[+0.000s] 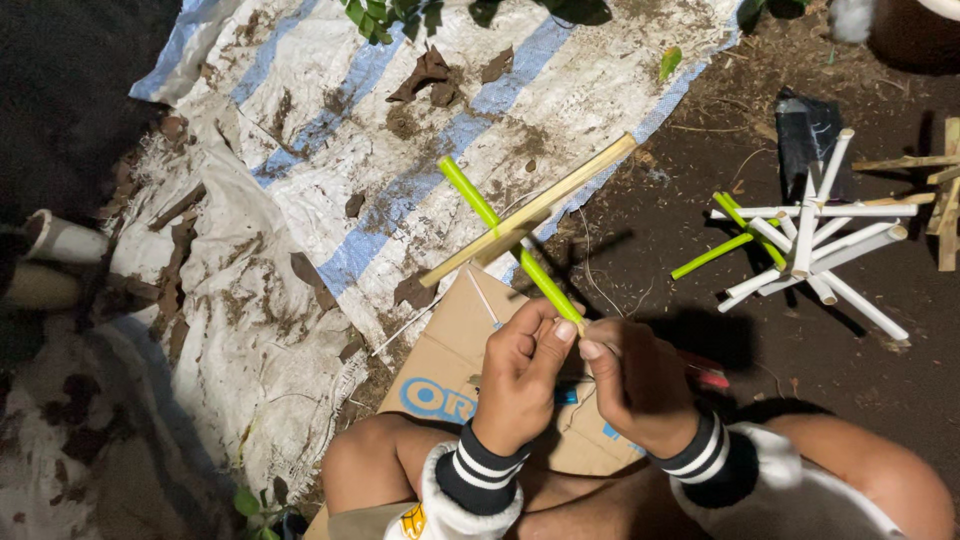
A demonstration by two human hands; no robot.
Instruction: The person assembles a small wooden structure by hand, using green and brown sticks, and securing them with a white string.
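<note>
While pinched at its near end by left hand (pixel 520 370) and right hand (pixel 635 385), green stick (pixel 505 235) slants up-left over tarp (pixel 300 150) edge, crossed by bamboo strip (pixel 530 210); bare soil (pixel 650 210) open rightward.

Bare dark soil (pixel 700 330) forms the ground, littered with twigs and crumbs of earth. A white woven tarp with blue stripes (pixel 330 150) lies crumpled across the left, smeared with mud and dry leaves. Green leaves (pixel 385 15) hang in at the top edge. Harsh light falls from above, throwing sharp shadows; the far left sinks into darkness.
</note>
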